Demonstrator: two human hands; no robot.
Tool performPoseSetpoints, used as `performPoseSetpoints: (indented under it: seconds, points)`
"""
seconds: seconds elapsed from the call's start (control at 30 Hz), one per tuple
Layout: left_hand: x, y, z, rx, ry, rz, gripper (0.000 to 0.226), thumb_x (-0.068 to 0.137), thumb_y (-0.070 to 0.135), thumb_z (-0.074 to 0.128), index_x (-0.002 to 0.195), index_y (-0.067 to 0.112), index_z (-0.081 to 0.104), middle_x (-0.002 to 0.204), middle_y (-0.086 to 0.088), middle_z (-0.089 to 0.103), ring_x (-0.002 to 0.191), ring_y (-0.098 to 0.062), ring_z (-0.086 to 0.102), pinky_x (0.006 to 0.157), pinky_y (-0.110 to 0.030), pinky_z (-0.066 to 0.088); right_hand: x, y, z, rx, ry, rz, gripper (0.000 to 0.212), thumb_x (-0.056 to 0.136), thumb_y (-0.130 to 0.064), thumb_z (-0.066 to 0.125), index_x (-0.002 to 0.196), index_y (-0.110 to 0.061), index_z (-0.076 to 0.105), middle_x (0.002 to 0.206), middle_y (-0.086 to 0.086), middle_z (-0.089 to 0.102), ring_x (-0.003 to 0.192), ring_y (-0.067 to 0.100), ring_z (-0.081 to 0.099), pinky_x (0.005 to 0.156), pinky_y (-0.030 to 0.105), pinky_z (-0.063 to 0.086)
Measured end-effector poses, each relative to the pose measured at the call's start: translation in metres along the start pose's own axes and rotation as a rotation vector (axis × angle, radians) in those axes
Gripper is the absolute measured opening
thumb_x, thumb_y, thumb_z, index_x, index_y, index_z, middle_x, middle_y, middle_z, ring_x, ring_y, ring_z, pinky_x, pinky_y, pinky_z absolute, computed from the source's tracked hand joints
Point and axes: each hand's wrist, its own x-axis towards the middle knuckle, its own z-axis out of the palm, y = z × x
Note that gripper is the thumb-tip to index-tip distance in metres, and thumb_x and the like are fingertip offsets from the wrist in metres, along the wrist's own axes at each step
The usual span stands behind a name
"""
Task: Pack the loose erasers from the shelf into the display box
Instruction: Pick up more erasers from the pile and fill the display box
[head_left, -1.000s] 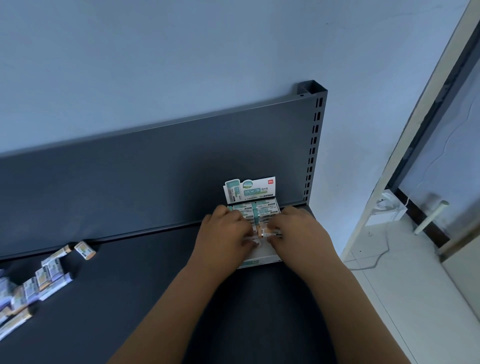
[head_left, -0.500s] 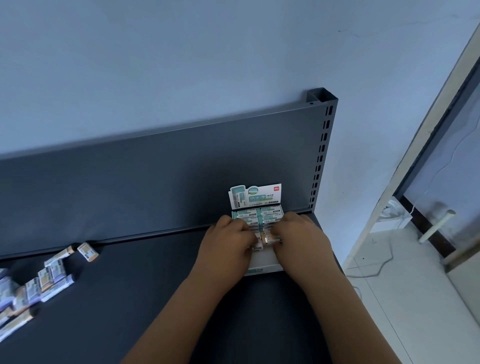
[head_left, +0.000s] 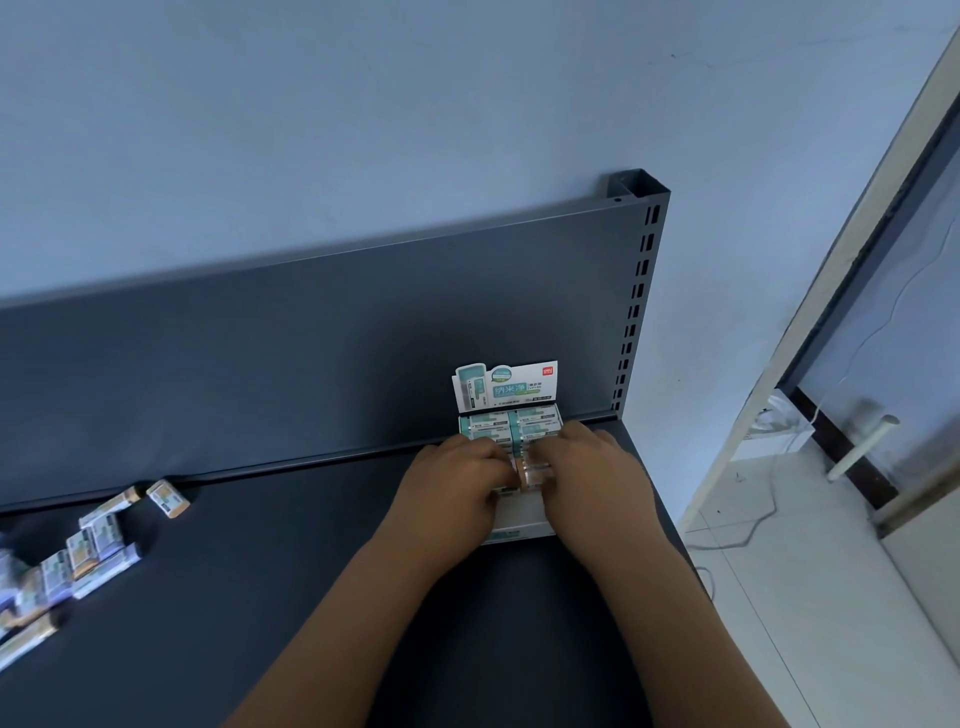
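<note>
Little changed: your left hand (head_left: 452, 483) and right hand (head_left: 597, 478) still pinch one eraser (head_left: 532, 472) into the display box (head_left: 519, 514); loose erasers (head_left: 93, 545) wait.

shelf (head_left: 260, 597) looked sheet metal, dark grey matt paint, smooth | back panel (head_left: 260, 364) and slotted upright (head_left: 641, 291) had same finish | display box (head_left: 506, 389) was printed card, slight sheen | wrapped eraser (head_left: 534, 470) showed clear glossy film | loose erasers (head_left: 93, 545) wore printed paper sleeves | wall (head_left: 363, 130) was smooth matt paint | floor (head_left: 805, 597) looked pale glossy tile
</note>
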Motion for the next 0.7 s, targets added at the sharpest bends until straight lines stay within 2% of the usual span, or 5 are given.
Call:
performPoseSetpoints:
  seconds: [0.17, 0.3, 0.5, 0.6, 0.7]
  points:
    - [-0.0001, 0.0021, -0.0035, -0.050, -0.044, -0.031, 0.051, 0.078, 0.004, 0.057, 0.116, 0.037, 0.067, 0.112, 0.014, 0.066, 0.104, -0.018, 0.055, 0.082, -0.035, 0.051, -0.0010, -0.0005, 0.0006, 0.015, 0.033, -0.002, 0.029, 0.080, -0.011, 0.062, 0.101, -0.029, 0.072, 0.105, -0.003, 0.065, 0.093, 0.024, 0.058, 0.072, 0.033, 0.052]
    - [0.0021, 0.0014, -0.0022, -0.020, -0.070, -0.018, 0.046, 0.080, 0.005, 0.060, 0.113, 0.035, 0.074, 0.114, 0.016, 0.063, 0.105, -0.018, 0.052, 0.081, -0.037, 0.051, -0.0014, 0.0014, 0.0028, -0.003, 0.034, 0.013, 0.026, 0.082, -0.013, 0.062, 0.098, -0.029, 0.076, 0.103, -0.005, 0.062, 0.091, 0.023, 0.055, 0.069, 0.029, 0.047]
    - [0.0029, 0.0014, 0.0004, 0.022, -0.071, -0.003, 0.041, 0.083, 0.016, 0.058, 0.114, 0.038, 0.073, 0.114, 0.016, 0.062, 0.105, -0.020, 0.054, 0.079, -0.038, 0.049, -0.0022, 0.0011, 0.0055, -0.008, -0.003, 0.021, 0.030, 0.086, -0.016, 0.058, 0.107, -0.030, 0.076, 0.106, -0.006, 0.062, 0.095, 0.022, 0.052, 0.072, 0.028, 0.048]
    - [0.0006, 0.0004, -0.0003, 0.016, -0.072, -0.010, 0.038, 0.088, 0.032, 0.047, 0.116, 0.041, 0.071, 0.115, 0.018, 0.061, 0.105, -0.017, 0.053, 0.079, -0.038, 0.049, -0.0038, 0.0020, 0.0078, 0.016, 0.016, 0.048, 0.029, 0.085, -0.015, 0.057, 0.100, -0.029, 0.076, 0.099, -0.008, 0.064, 0.090, 0.020, 0.050, 0.070, 0.030, 0.049]
    - [-0.0028, -0.0015, 0.0020, -0.003, -0.055, -0.008, 0.038, 0.090, 0.033, 0.045, 0.117, 0.043, 0.070, 0.116, 0.019, 0.061, 0.105, -0.016, 0.053, 0.079, -0.039, 0.049, -0.0063, 0.0021, 0.0094, 0.034, 0.050, 0.060, 0.022, 0.085, -0.017, 0.059, 0.092, -0.027, 0.076, 0.093, -0.008, 0.065, 0.084, 0.019, 0.051, 0.063, 0.028, 0.047]
